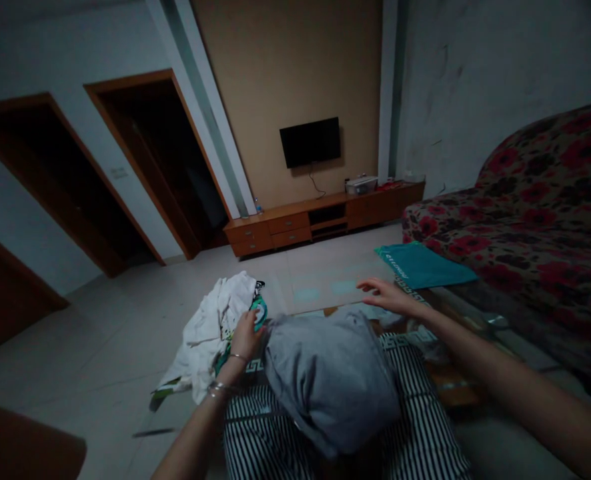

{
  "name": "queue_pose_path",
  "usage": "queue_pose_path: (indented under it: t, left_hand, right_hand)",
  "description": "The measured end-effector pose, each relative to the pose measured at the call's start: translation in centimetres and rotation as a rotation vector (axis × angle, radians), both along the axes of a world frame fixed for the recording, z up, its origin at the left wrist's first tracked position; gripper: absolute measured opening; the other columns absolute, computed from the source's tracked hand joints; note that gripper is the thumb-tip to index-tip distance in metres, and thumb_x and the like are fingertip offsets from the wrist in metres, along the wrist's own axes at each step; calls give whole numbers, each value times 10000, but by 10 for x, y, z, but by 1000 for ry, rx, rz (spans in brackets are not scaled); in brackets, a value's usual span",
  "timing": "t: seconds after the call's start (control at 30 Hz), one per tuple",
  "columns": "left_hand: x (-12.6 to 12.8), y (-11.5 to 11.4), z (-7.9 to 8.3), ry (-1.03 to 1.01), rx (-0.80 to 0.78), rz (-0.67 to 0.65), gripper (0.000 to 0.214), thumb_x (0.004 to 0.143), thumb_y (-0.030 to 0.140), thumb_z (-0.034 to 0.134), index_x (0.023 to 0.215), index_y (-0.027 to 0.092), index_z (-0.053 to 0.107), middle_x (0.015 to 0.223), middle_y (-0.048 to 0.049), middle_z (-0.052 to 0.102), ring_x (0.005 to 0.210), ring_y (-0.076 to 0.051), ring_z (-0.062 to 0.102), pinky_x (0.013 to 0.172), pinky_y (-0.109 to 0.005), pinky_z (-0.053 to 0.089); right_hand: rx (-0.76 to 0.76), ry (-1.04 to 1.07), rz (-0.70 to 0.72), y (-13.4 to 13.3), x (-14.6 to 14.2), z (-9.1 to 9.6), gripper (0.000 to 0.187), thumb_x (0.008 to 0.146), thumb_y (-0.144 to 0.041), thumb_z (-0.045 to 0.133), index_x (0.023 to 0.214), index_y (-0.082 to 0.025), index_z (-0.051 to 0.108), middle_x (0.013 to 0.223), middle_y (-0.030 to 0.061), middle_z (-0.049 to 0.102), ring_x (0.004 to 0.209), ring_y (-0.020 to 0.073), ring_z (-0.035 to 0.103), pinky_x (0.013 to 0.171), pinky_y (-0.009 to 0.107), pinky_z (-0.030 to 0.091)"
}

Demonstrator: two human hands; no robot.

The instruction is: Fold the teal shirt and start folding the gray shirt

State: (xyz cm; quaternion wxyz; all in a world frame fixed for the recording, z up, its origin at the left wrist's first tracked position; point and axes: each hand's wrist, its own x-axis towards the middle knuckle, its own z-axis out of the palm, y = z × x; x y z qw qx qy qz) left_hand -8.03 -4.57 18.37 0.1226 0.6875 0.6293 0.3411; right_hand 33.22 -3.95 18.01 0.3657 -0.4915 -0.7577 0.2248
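My left hand grips a teal curved piece, perhaps a plastic hanger, at the edge of a crumpled white garment with green trim. A folded grey garment lies in front of me on black-and-white striped cloth, and I cannot tell whether that cloth is trousers. My right hand is held out with its fingers apart and nothing in them. It is close to a flat teal cloth or bag, apparently not touching it.
A low wooden TV cabinet stands under a wall-mounted black television. A red-flowered sofa fills the right side. Dark doorways open on the left, and a tiled floor spreads beyond my hands.
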Motion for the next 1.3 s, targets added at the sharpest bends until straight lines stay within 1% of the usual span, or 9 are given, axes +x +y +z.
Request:
queue_pose_path:
  t: [0.1,0.17,0.33,0.6,0.83,0.93,1.03,1.13,1.3]
  left_hand:
    - [-15,-2,-83,124,-144,7,267,692,116,624,958,126,631,972,-86,620,916,-196,596,851,-305,466]
    - [-20,-18,-116,144,-190,-12,215,742,152,592,952,131,634,972,-86,606,894,-190,596,834,-306,476]
    - [-13,-51,-131,217,-138,65,171,818,187,527,939,155,643,994,-88,611,996,-216,562,870,-336,438]
    - [11,-54,-117,386,-211,172,223,896,277,487,1045,170,615,1067,-91,627,1056,-238,552,839,-341,382]
    - [7,-43,-133,358,-417,166,272,924,399,455,963,165,587,1016,-98,659,939,-203,613,722,-257,378]
    - [3,-40,-142,300,-442,173,228,881,392,521,913,173,576,939,-72,664,857,-187,612,680,-242,364]
    - [0,-39,-147,246,-393,146,112,825,287,570,829,174,570,856,-35,643,800,-161,584,683,-226,365]
    - [-3,-41,-149,164,-310,130,37,770,201,578,757,175,555,775,-1,608,763,-143,553,696,-216,378]
    - [-10,-46,-149,28,-280,120,41,717,179,594,752,163,582,764,0,603,753,-145,556,711,-229,418]
  right_hand:
    - [-166,-179,-194,13,15,-83,260,731,-221,580,945,-120,688,1031,148,670,958,244,615,894,371,458]
    - [-277,-196,-183,7,26,-121,241,751,-230,542,897,-118,699,951,130,693,907,244,631,860,362,467]
    - [-361,-87,-40,-14,20,-159,302,794,-327,492,880,-132,707,905,90,702,850,221,636,793,316,470]
    - [-395,-114,-60,-15,-46,-157,329,861,-355,487,977,-135,702,991,92,699,933,213,631,841,285,434]
    - [-486,-326,-262,-22,-73,-135,211,840,-319,587,929,-160,693,944,80,693,867,189,622,725,240,399]
    - [-353,-408,-260,-36,-94,-115,144,845,-205,544,847,-165,682,880,66,672,814,171,592,694,244,372]
    - [17,-403,-142,-64,-125,-94,159,888,-202,512,829,-158,652,892,78,629,878,191,542,768,282,370]
    - [274,-368,143,-99,-159,-91,161,921,-228,507,836,-167,628,881,65,601,893,193,503,801,311,371]
    - [262,-461,461,-144,-184,-122,149,885,-152,536,764,-178,619,876,42,619,875,188,527,793,321,412]
